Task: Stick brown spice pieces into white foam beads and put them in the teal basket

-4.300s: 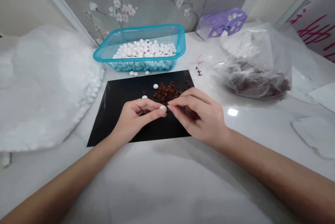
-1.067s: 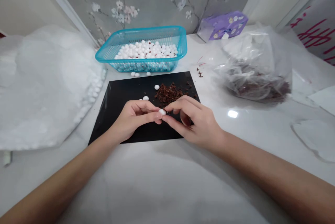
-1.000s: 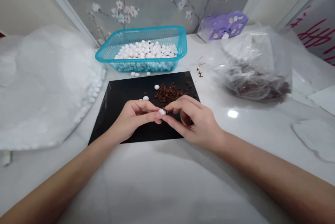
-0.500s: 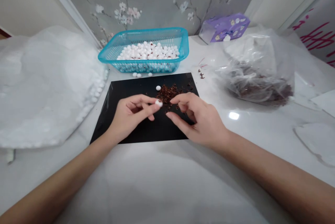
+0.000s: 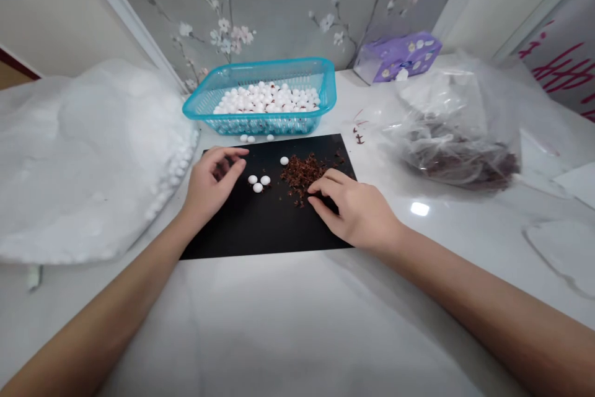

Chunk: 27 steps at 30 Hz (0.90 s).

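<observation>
A black mat (image 5: 260, 223) lies on the white table. On it are a small pile of dark red-brown dried bits (image 5: 301, 172) and a few white beads (image 5: 258, 183), one more bead (image 5: 284, 161) a little further back. My left hand (image 5: 211, 181) rests on the mat's left part, fingers loosely curved and apart, nothing in them, just left of the beads. My right hand (image 5: 354, 210) lies on the mat's right part, its thumb and forefinger drawn together in a pinch at the pile's near edge; what they hold is too small to see.
A turquoise basket (image 5: 328, 84) of white beads stands behind the mat, with loose beads (image 5: 248, 138) before it. A big white bag (image 5: 83, 155) fills the left. A clear bag of dark bits (image 5: 458, 137) and a purple tissue pack (image 5: 395, 56) are at right.
My left hand let go of the white bead and moved left and back, fingers now apart; the bead lies on the mat with the others. My right hand went to the pile.
</observation>
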Each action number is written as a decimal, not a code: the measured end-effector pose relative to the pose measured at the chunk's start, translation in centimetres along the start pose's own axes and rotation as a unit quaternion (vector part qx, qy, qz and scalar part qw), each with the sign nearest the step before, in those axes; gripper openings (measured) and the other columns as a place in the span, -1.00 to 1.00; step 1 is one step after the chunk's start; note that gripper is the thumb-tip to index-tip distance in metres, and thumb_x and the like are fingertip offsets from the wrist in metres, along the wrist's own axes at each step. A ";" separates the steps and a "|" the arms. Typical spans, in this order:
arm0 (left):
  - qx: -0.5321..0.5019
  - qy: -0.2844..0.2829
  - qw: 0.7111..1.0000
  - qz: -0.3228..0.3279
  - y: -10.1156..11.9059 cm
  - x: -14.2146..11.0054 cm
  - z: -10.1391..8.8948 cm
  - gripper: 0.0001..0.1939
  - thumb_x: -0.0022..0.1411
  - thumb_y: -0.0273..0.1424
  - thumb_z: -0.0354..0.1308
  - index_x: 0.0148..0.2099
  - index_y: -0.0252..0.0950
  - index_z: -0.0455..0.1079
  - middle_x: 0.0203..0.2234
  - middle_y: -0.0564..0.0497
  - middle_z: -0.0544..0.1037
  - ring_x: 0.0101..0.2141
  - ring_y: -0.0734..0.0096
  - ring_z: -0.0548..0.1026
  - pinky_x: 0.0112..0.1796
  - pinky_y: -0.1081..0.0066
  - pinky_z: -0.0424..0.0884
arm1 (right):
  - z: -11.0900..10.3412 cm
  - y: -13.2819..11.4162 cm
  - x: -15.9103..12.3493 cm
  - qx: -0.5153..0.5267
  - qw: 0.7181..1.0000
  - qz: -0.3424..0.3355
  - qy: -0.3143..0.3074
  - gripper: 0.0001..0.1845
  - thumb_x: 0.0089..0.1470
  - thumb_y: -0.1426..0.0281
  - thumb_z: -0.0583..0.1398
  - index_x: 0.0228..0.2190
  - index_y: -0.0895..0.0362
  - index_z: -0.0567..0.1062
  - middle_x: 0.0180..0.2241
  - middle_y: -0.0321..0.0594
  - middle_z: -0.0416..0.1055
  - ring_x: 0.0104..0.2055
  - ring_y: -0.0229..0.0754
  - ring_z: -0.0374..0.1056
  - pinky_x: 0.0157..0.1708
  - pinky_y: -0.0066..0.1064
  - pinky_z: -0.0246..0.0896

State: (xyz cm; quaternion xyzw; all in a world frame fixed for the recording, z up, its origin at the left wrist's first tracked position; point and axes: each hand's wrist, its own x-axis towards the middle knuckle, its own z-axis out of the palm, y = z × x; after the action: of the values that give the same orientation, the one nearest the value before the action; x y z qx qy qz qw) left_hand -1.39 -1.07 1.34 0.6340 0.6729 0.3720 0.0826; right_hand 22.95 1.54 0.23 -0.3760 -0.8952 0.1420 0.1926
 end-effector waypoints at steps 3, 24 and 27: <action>0.065 0.013 0.997 0.028 -1.3 1.3 0.1 -0.69 0.16 -0.32 0.04 -0.04 -0.23 0.38 -0.14 -0.06 0.44 -0.23 0.31 0.40 -0.22 0.36 0.32 | 0.0 -0.1 0.0 -0.005 1.000 -0.001 0.001 -0.79 0.13 0.41 0.04 -0.26 0.12 0.45 -0.24 -0.21 0.41 -0.41 -0.25 0.37 -0.58 -0.44 0.04; -0.013 0.068 0.997 0.026 -0.7 2.8 1.3 -0.78 0.14 -0.30 0.11 -0.16 -0.24 0.41 -0.27 -0.03 0.49 -0.27 0.36 0.45 -0.21 0.40 0.36 | -0.1 0.8 0.4 0.105 0.994 0.026 0.006 -0.84 0.08 0.47 0.08 -0.37 0.15 0.48 -0.32 -0.22 0.40 -0.43 -0.29 0.31 -0.45 -0.46 0.16; -0.182 0.115 0.977 -0.005 2.3 1.3 2.0 -0.74 0.13 -0.25 0.14 -0.14 -0.22 0.40 -0.27 0.01 0.50 -0.24 0.41 0.46 -0.21 0.44 0.38 | -0.1 1.0 0.5 0.136 0.990 0.013 0.019 -0.85 0.06 0.49 0.10 -0.39 0.15 0.49 -0.35 -0.24 0.41 -0.50 -0.33 0.25 -0.49 -0.48 0.14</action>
State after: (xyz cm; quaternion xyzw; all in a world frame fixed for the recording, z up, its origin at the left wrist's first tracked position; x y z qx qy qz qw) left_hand 1.36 0.77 1.78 0.5579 0.6023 0.5581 0.1207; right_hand 23.33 2.62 0.04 -0.3607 -0.8585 0.2582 0.2573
